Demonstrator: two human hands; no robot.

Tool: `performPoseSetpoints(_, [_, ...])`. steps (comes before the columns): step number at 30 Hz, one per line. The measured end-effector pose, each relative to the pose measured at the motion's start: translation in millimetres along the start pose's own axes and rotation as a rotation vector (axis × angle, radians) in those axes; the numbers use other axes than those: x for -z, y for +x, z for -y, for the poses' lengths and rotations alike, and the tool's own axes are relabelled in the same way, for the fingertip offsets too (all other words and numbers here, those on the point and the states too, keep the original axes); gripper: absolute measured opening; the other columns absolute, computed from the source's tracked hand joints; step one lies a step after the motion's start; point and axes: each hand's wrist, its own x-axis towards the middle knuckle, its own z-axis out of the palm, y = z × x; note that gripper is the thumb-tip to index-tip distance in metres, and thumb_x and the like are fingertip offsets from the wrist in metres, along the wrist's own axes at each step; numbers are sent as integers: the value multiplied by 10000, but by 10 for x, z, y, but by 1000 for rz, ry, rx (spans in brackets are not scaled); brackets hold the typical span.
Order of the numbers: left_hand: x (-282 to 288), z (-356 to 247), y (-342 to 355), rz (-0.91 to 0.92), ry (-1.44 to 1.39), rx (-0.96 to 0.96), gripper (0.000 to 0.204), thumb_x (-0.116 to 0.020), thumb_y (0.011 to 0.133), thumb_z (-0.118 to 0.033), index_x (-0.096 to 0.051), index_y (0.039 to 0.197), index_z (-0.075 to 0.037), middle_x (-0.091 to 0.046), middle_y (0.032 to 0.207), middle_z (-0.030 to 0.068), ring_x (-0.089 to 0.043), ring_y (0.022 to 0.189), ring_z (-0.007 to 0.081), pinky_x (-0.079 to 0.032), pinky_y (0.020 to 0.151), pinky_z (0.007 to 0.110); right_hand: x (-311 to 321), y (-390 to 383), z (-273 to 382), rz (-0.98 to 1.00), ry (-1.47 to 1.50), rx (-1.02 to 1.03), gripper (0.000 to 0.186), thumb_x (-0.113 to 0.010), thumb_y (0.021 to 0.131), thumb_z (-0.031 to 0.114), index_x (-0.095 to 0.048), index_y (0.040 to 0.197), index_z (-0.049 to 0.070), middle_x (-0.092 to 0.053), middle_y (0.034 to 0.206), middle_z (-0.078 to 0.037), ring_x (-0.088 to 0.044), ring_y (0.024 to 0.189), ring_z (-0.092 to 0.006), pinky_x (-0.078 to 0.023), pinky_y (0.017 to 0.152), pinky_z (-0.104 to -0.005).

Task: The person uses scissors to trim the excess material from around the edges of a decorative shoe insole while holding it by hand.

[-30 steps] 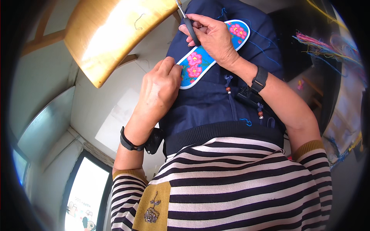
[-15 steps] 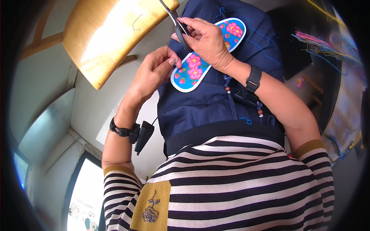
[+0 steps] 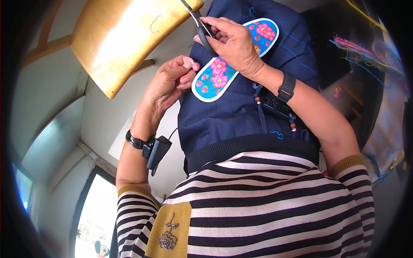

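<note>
Trimming, I'd judge. Insole [image 3: 218,77] slants over navy cloth [image 3: 228,122], left edge toward far right corner. Right hand [image 3: 238,49] grips scissors [image 3: 201,34]; left hand's [image 3: 165,81] fingertips pressed together, can't tell on what. Next probably needs blades turned inward.

Insole [image 3: 218,74]: textured cloth. Chair [image 3: 129,41]: smooth, glossy wood.

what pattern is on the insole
The insole has pink flowers on a blue ground; it shows best in the head view.
</note>
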Motion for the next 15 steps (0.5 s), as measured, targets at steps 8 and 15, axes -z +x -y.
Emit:
performPoseSetpoints(8, [-161, 41, -339, -417, 833, -235, 251, -601, 899, -253, -596, 973, -13, -574, 787, 6, -496, 647, 65, -372, 559, 199, -19, 22, -16, -24, -15, -38, 389, -769, 754, 148, -640, 1083, -14, -599, 711, -65, -564, 569, -91, -467, 535, -229])
performPoseSetpoints(15, [-302, 148, -399, -265, 337, -243, 265, -671, 856, -129, -643, 1070, 26, -663, 856, 36, -554, 654, 52, -414, 607, 169, 464, 91, 417, 40, -125, 48, 431, -738, 699, 8, -626, 1114, 5, -604, 782, -95, -588, 630, -123, -472, 562, -241])
